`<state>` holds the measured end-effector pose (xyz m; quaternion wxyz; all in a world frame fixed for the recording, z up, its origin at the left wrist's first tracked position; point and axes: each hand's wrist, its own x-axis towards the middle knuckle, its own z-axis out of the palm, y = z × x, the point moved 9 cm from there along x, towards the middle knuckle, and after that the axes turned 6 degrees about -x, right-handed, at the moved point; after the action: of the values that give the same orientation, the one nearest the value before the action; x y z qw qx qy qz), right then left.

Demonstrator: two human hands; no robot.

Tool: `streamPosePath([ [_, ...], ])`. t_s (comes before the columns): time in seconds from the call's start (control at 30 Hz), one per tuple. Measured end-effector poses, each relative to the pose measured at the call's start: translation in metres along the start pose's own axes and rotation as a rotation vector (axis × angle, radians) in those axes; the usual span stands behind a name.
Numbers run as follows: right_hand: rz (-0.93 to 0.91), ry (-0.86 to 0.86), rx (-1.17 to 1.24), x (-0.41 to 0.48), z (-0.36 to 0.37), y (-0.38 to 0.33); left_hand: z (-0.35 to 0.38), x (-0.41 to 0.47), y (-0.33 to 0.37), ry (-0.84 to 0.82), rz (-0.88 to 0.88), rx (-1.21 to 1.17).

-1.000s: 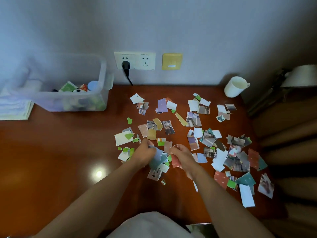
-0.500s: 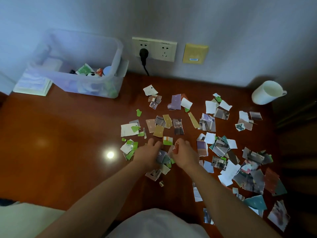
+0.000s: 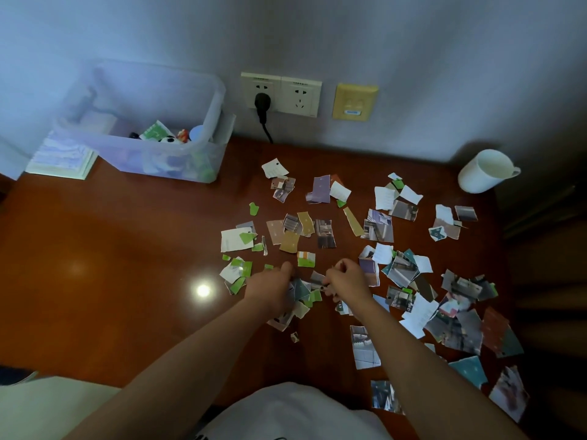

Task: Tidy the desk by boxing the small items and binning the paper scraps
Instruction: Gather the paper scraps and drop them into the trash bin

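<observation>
Several torn paper scraps, printed, white and green, lie scattered over the middle and right of the red-brown desk. My left hand holds a bunch of gathered scraps from the left. My right hand is beside it, its fingers curled and pinching a scrap at the edge of that bunch. A clear plastic box with small items inside stands at the back left, against the wall.
A white mug stands at the back right corner. A booklet lies left of the box. A plugged-in wall socket and a yellow plate are behind the desk. A light reflection shows on the bare left part of the desk.
My hands moved slightly forward over the pile and kept gathering scraps together. The view tilted, so the box and the mug now sit lower and more to the right.
</observation>
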<state>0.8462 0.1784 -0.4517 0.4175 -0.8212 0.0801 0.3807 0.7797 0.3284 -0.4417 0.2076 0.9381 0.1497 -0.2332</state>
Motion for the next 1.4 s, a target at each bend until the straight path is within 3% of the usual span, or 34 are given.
streamPosePath([
  [0.1,-0.024,0.017,-0.079,-0.001,-0.003,0.003,-0.002,-0.001,0.006,0.004,0.020,0.011],
  [0.27,-0.164,0.001,-0.514,-0.005,0.009,0.002,-0.004,-0.005,0.012,-0.008,0.009,0.037],
  [0.43,-0.180,0.012,-0.753,-0.007,0.025,0.000,-0.005,-0.013,0.014,0.012,0.011,0.023],
  [0.67,-0.209,0.031,-0.796,-0.005,0.027,-0.002,0.001,-0.016,0.015,-0.033,0.048,0.025],
  [1.03,-0.287,-0.062,-0.618,-0.011,0.036,-0.003,0.009,-0.010,0.015,-0.047,0.073,0.104],
  [1.2,-0.307,-0.018,-0.558,-0.017,0.032,-0.010,0.000,-0.014,0.000,0.021,0.047,-0.042],
  [1.4,-0.376,0.013,-0.602,-0.030,0.041,-0.026,-0.020,-0.036,-0.041,0.109,-0.125,-0.313],
])
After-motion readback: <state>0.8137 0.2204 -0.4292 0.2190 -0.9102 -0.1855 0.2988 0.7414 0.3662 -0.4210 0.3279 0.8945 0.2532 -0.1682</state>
